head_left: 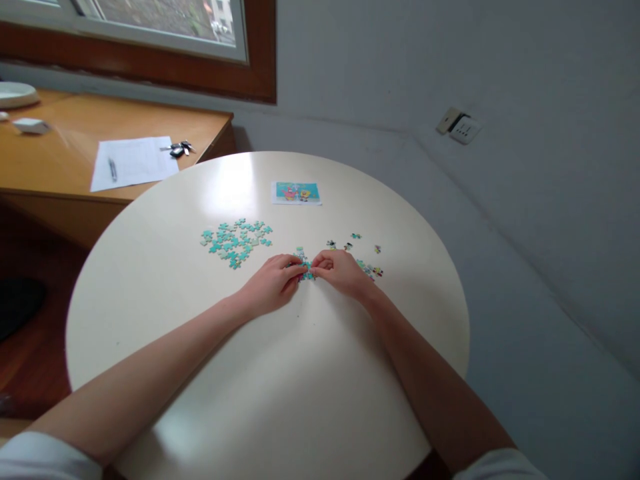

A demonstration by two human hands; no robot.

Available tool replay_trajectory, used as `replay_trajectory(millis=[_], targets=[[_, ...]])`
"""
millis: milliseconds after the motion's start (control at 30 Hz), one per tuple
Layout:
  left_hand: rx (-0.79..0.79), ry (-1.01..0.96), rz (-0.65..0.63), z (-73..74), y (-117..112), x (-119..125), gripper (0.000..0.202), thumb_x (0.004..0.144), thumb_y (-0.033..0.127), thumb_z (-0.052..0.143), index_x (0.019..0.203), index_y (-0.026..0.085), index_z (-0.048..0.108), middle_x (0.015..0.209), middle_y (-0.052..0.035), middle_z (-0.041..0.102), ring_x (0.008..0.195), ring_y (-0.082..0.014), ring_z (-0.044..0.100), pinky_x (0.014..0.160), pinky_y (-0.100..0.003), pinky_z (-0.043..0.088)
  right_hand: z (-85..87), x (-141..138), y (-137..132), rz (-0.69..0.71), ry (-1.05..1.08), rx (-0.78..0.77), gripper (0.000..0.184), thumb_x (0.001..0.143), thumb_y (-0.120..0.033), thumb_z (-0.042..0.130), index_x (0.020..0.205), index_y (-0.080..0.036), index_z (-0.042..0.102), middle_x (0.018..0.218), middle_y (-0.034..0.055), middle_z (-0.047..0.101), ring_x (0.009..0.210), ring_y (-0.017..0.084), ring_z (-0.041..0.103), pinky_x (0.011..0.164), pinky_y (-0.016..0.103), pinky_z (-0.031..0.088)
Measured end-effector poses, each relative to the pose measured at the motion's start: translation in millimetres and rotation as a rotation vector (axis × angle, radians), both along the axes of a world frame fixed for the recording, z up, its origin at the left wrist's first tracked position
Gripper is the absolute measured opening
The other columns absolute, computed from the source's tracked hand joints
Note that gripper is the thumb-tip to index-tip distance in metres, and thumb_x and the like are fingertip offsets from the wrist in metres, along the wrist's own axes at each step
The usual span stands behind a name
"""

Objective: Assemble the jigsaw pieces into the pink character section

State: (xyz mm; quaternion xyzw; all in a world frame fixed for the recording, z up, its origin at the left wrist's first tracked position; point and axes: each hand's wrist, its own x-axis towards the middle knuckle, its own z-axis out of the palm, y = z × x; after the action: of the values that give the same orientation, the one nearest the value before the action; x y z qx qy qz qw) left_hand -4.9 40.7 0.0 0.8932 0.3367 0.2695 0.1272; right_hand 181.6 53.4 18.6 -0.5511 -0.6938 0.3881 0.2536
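Both hands meet over a small cluster of joined jigsaw pieces (301, 253) near the middle of the round white table (260, 400). My left hand (277, 280) is closed, its thumb and fingertips pinching the cluster's near part. From the other side my right hand (340, 270) pinches a jigsaw piece at the cluster's right edge; the fingers cover most of it. Left of my hands lies a spread of loose turquoise pieces (237, 241). More loose pieces (377, 249), several with yellow and dark marks, lie around my right hand, some partly hidden behind the wrist.
A picture card (297, 193) with two cartoon figures on turquoise lies farther back on the table. Behind it to the left, a wooden desk (65, 157) holds paper (137, 163), a pen (113, 169) and keys (179, 149). A wall (525, 200) bounds the right side.
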Motion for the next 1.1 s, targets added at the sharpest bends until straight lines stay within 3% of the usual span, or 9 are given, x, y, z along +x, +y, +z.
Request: replay_trajectory(millis=[833, 1100], targets=[[-0.008, 0.025, -0.008, 2.7, 0.1, -1.3, 0.035, 0.081, 0.012, 0.044, 0.107, 0.019, 0.065, 0.105, -0.0119, 0.060, 0.095, -0.0209, 0.059, 0.088, -0.039, 0.047, 10.1, -6.8, -4.8, -0.005, -0.132, 0.051, 0.006, 0.071, -0.012, 0.062, 0.067, -0.014, 0.063, 0.064, 0.0024, 0.066, 0.060, 0.011, 0.060, 0.060, 0.021, 0.045], [-0.004, 0.033, 0.003, 1.7, 0.0, -1.0, 0.036, 0.080, 0.011, 0.045, 0.107, 0.022, 0.065, 0.106, -0.0099, 0.060, 0.097, -0.0208, 0.058, 0.090, -0.038, 0.046, 10.7, -6.8, -6.3, 0.021, -0.307, 0.186, 0.008, 0.070, -0.012, 0.064, 0.065, -0.017, 0.065, 0.061, -0.0004, 0.064, 0.058, 0.010, 0.052, 0.058, 0.022, 0.037]])
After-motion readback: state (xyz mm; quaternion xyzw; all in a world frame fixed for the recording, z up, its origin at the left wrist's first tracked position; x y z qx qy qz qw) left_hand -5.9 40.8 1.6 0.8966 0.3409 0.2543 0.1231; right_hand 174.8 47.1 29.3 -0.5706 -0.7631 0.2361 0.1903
